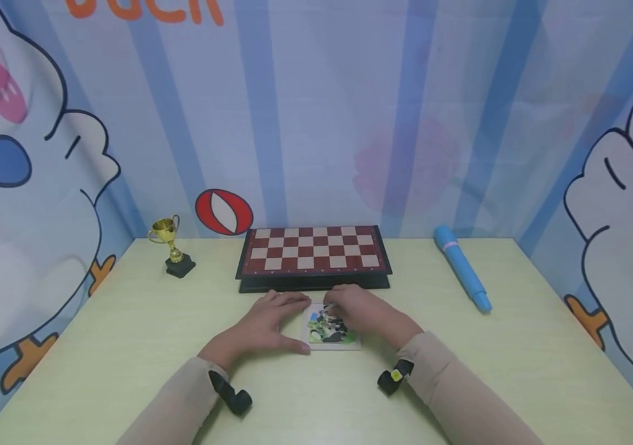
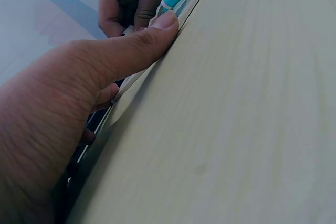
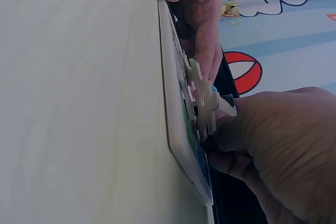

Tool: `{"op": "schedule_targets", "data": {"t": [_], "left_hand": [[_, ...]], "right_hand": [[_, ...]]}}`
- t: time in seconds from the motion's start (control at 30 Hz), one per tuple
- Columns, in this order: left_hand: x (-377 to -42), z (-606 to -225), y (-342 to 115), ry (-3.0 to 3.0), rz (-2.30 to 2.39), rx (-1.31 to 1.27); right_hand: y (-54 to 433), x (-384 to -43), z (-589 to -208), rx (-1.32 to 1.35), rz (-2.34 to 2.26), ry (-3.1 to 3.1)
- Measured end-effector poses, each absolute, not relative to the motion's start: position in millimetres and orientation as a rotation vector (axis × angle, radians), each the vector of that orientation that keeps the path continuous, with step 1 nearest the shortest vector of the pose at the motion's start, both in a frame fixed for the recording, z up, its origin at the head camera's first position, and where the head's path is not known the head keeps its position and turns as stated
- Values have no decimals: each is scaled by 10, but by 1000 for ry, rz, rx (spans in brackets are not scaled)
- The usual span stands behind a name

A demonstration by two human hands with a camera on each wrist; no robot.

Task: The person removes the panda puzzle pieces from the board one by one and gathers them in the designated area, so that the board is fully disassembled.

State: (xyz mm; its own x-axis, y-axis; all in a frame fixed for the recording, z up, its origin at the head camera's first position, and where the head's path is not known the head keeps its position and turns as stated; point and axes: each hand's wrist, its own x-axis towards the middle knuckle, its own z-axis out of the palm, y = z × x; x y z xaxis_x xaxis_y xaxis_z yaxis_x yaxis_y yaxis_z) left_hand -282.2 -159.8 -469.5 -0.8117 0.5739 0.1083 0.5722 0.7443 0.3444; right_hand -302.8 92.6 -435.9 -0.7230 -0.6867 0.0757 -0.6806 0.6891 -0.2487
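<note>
Your beige sleeves (image 1: 461,386) lie closest, each with a small black camera strapped at the wrist, and reach in from the near side of the pale table (image 1: 305,408). Between your hands the picture puzzle (image 1: 330,347) lies flat in its white-rimmed tray, just in front of the chessboard (image 1: 313,250). Your left hand (image 1: 261,324) spans the puzzle's left side without grasping it, the thumb resting at the near corner and the fingers at the far one. Your right hand (image 1: 358,309), over the puzzle's far right part, pinches a puzzle piece (image 3: 208,100) tilted up off the picture, its knobbed edge showing in the right wrist view. Beyond them, a gold trophy (image 1: 174,251) stands upright at the table's far left, and a blue rod (image 1: 463,270) lies slantwise at the right.
</note>
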Motion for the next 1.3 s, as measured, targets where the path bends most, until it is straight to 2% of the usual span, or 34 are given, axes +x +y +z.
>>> {"op": "schedule_targets", "data": {"t": [0.33, 0.93, 1.3], "left_hand": [[-2829, -4701, -1596, 2931, 562, 957], [-2817, -4676, -1588, 2931, 559, 981], [-2819, -4684, -1609, 2922, 590, 1001]], "right_hand": [[898, -3000, -4350, -1055, -303, 2861], [882, -2973, -4312, -1030, -229, 2910], [1134, -3115, -4312, -1105, -715, 2892]]}}
